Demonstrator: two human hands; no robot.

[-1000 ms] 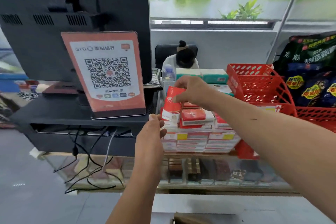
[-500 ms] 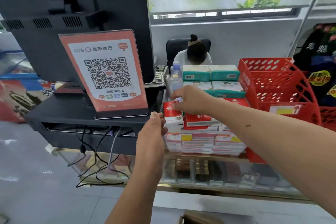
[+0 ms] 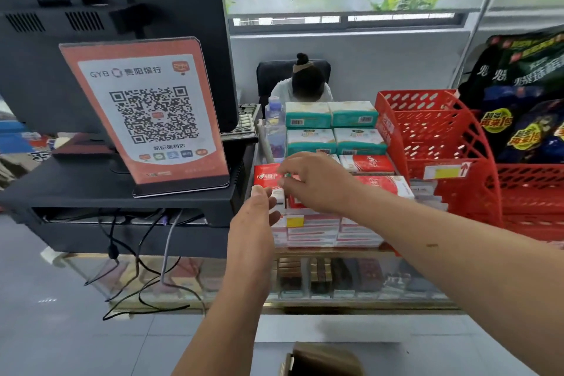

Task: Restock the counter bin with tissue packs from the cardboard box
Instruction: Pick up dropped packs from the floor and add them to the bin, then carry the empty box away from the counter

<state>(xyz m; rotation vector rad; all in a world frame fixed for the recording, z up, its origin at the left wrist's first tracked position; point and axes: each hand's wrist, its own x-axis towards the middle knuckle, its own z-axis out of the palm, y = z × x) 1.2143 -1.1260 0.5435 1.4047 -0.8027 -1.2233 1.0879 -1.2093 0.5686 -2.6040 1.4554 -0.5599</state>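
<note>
Red tissue pack (image 3: pixel 266 175): left hand (image 3: pixel 253 220) touches it, fingers straight; right hand (image 3: pixel 316 181) loosely curled above

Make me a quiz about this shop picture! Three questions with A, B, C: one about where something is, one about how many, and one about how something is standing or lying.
1. Where is the red plastic basket with holes?
A) left of the black monitor
B) right of the flat red tissue packs
C) on the floor

2. How many teal tissue boxes can you see?
A) one
B) four
C) nine

3. How is the red-and-white tissue pack next to the right hand placed?
A) standing on end
B) lying on the floor
C) hanging from a hook

Answers:
1 B, the basket stands just to the right of the packs.
2 B, there are two rows of two.
3 A, its face is upright at the left end of the row.
</note>
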